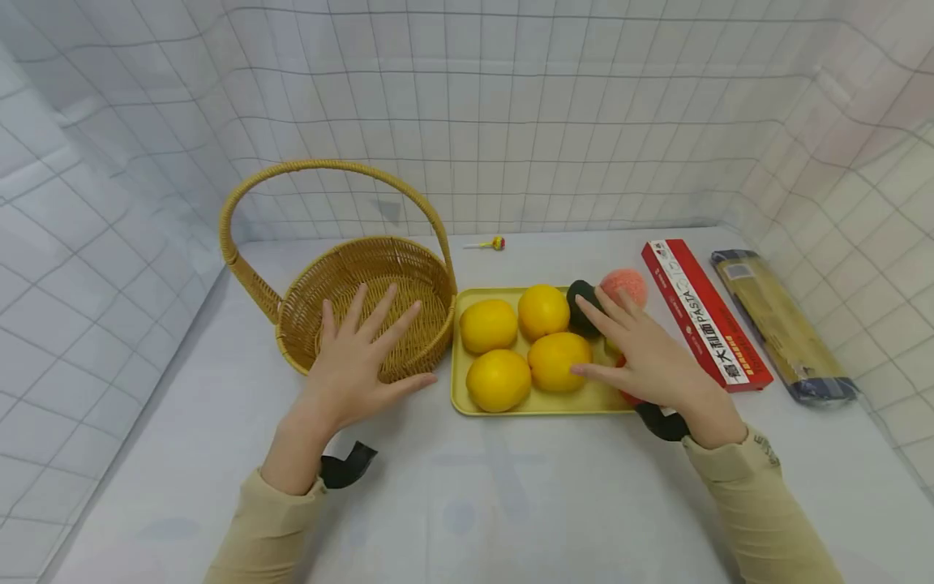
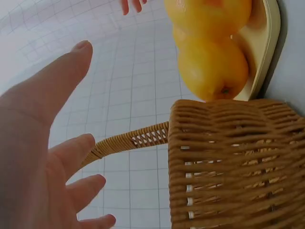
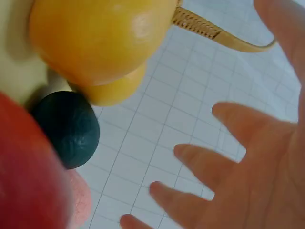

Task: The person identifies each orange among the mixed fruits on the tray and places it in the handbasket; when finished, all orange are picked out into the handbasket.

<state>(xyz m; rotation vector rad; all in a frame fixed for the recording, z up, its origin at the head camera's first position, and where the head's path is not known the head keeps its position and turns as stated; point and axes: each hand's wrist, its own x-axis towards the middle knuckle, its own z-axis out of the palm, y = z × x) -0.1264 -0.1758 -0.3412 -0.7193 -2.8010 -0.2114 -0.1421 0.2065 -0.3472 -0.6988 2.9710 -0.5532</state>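
My left hand [image 1: 350,361] is held with its fingers spread over the near side of a woven basket [image 1: 372,258] with a tall arched handle. In the left wrist view its fingers stand apart from the basket wall [image 2: 233,167]. My right hand [image 1: 653,365], fingers also spread, hovers over the right end of a yellow tray [image 1: 601,397] and grips nothing. Several yellow-orange fruits [image 1: 499,380] lie on the tray. Beside them are a dark green avocado-like fruit [image 1: 581,304], a pink textured ball [image 1: 626,284] and a red rounded thing [image 3: 28,176], partly hidden by my right hand.
A red pasta box [image 1: 704,316] lies right of the tray, with a clear-wrapped pack of noodles [image 1: 784,320] beyond it. Behind the tray lies a lollipop [image 1: 498,242]. White grid-patterned sheets [image 1: 511,122] enclose the table at the back and sides.
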